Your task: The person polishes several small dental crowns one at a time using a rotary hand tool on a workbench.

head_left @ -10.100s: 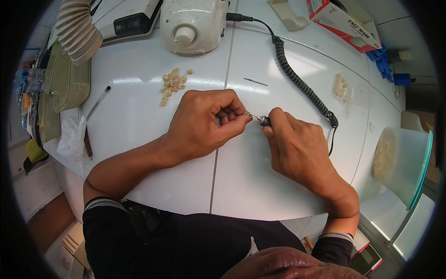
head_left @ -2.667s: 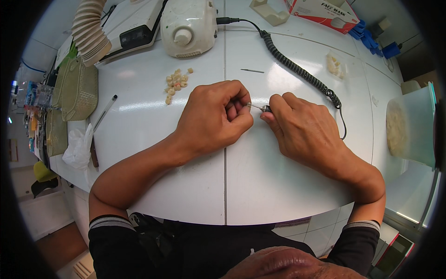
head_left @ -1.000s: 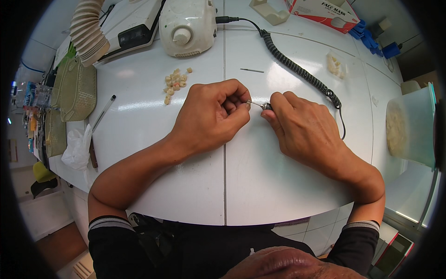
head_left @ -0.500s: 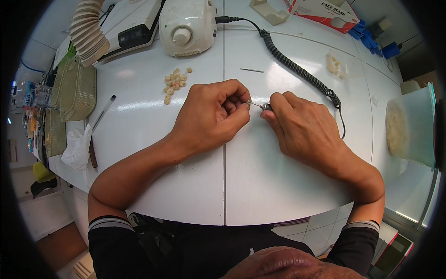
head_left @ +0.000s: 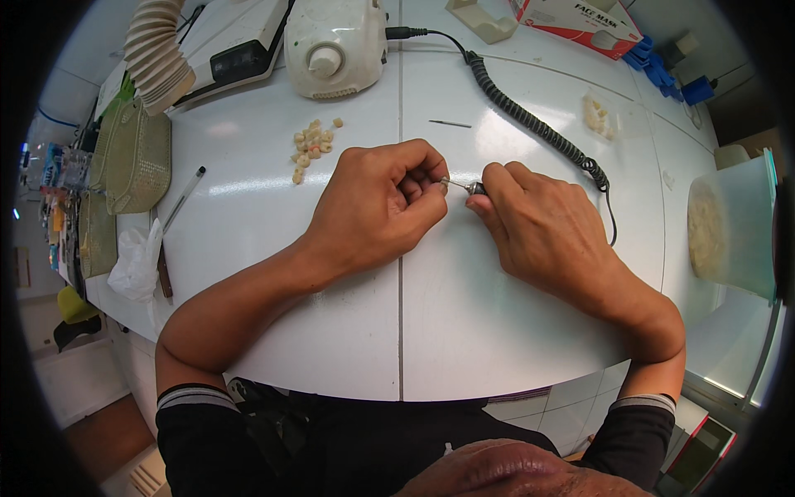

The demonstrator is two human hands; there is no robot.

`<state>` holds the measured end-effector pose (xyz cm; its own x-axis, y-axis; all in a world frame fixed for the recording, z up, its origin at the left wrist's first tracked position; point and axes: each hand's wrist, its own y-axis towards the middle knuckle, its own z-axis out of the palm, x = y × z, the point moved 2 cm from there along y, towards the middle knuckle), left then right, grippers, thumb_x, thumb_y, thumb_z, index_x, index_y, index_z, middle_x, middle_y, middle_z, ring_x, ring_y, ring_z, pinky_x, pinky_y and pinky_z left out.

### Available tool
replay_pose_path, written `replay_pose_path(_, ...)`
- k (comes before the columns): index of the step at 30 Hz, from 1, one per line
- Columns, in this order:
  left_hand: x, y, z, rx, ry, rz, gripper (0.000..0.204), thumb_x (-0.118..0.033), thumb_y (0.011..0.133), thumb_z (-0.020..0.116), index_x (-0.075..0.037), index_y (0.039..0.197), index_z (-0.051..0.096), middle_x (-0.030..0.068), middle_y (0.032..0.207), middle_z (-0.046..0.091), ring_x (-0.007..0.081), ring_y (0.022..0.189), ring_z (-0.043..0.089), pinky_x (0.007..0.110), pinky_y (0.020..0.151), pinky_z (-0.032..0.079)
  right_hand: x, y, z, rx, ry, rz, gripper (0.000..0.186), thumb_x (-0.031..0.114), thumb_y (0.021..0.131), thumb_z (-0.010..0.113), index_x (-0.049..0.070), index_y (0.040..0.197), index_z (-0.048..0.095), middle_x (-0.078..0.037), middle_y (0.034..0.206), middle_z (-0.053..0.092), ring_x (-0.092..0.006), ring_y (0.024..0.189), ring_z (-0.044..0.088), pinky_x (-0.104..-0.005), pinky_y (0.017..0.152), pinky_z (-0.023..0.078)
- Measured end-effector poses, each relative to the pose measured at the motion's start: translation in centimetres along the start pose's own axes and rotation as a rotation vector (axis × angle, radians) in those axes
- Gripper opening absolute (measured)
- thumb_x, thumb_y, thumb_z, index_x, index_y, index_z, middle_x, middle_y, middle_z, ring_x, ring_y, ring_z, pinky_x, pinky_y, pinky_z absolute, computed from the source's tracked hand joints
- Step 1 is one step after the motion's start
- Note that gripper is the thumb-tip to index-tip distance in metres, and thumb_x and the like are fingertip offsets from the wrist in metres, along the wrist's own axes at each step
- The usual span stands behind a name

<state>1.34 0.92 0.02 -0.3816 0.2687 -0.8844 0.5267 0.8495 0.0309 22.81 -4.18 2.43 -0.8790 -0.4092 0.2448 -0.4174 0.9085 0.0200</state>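
Observation:
Over the middle of the white table [head_left: 331, 340], my right hand [head_left: 542, 219] grips a rotary handpiece [head_left: 476, 189], most of whose body the fingers cover. Its thin metal bur [head_left: 455, 183] points left, the tip at the fingertips of my left hand [head_left: 381, 203]. Those fingers are pinched together around something small, mostly hidden; it may be a dental crown. Behind my left hand lies a loose pile of cream-coloured dental crowns [head_left: 311, 147]. A spare bur [head_left: 450, 124] rests on the table beyond both hands.
A white control unit [head_left: 335, 50] with a knob stands at the back, its black coiled cord [head_left: 530, 108] running right. More tooth-coloured pieces [head_left: 598, 116] lie far right. A pen [head_left: 184, 199], plastic bag [head_left: 137, 261], mesh baskets [head_left: 141, 161] and ribbed hose [head_left: 157, 58] occupy the left; a clear bin [head_left: 733, 224] stands right.
Both hands stay almost in place, with the bur still against the left fingertips. No object has been taken up or let go.

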Motion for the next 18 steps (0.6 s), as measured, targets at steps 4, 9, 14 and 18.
replay_pose_path(4, 0.07, 0.05, 0.07, -0.003, 0.001, 0.014, 0.013, -0.01, 0.098, 0.075, 0.002, 0.104, 0.076, -0.0026, 0.085, 0.07, 0.0032, 0.074, 0.057, 0.021, 0.066, 0.047, -0.02, -0.1, -0.03, -0.004, -0.005, -0.008, 0.039, 0.034, 0.114, 0.063, 0.0, 0.098, 0.061, -0.019, 0.08, 0.069, -0.0368, 0.065, 0.072, -0.0458, 0.056, 0.055)
replay_pose_path(9, 0.07, 0.04, -0.05, 0.001, -0.007, -0.007, 0.013, -0.01, 0.098, 0.075, 0.002, 0.104, 0.075, -0.0026, 0.085, 0.07, 0.0029, 0.074, 0.056, 0.021, 0.066, 0.047, -0.02, 0.01, 0.13, -0.006, 0.0, -0.01, 0.039, 0.034, 0.115, 0.064, 0.0, 0.097, 0.061, -0.019, 0.079, 0.069, -0.0361, 0.064, 0.072, -0.0452, 0.055, 0.055)
replay_pose_path(14, 0.1, 0.03, 0.08, -0.002, -0.004, -0.002, 0.013, -0.01, 0.098, 0.075, 0.002, 0.104, 0.075, -0.0024, 0.085, 0.07, 0.0026, 0.074, 0.056, 0.021, 0.066, 0.046, 0.09, -0.05, -0.08, -0.011, -0.006, 0.001, 0.038, 0.034, 0.114, 0.064, 0.0, 0.098, 0.061, -0.019, 0.08, 0.069, -0.0357, 0.064, 0.072, -0.0448, 0.055, 0.055)
replay_pose_path(18, 0.11, 0.01, 0.1, -0.002, -0.001, -0.002, 0.013, -0.01, 0.098, 0.075, 0.002, 0.104, 0.075, -0.0022, 0.085, 0.07, 0.0024, 0.074, 0.056, 0.021, 0.066, 0.046, 0.04, 0.0, 0.05, 0.001, -0.009, 0.001, 0.038, 0.034, 0.114, 0.064, -0.001, 0.099, 0.061, -0.018, 0.081, 0.07, -0.0361, 0.065, 0.072, -0.0451, 0.055, 0.055)
